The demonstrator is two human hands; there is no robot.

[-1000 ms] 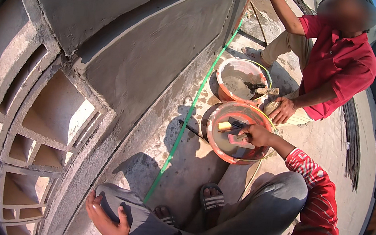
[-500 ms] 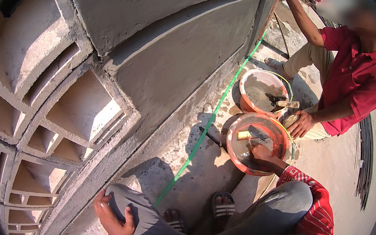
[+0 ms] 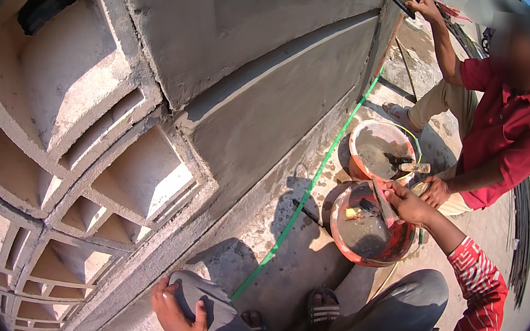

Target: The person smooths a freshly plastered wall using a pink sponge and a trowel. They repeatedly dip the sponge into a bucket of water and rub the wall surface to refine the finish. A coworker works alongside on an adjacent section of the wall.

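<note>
My right hand grips a flat pinkish hand tool held over the nearer orange bucket. Wet grey mix lies in that bucket, along with a tool with a pale yellow handle. My left hand rests on my bent left knee, fingers apart and holding nothing. Just behind the nearer bucket stands a second bucket of grey mix, with a wooden-handled tool across its rim.
A co-worker in red crouches at right, raised hand holding a dark flat tool by the plastered wall. Pierced concrete blocks fill the left. A green strip runs along the ground. Dark rods lie far right.
My right hand has lifted the pinkish tool out of the bucket. The view has shifted, so the scene sits further right and lower, showing the co-worker's raised hand and tool.
</note>
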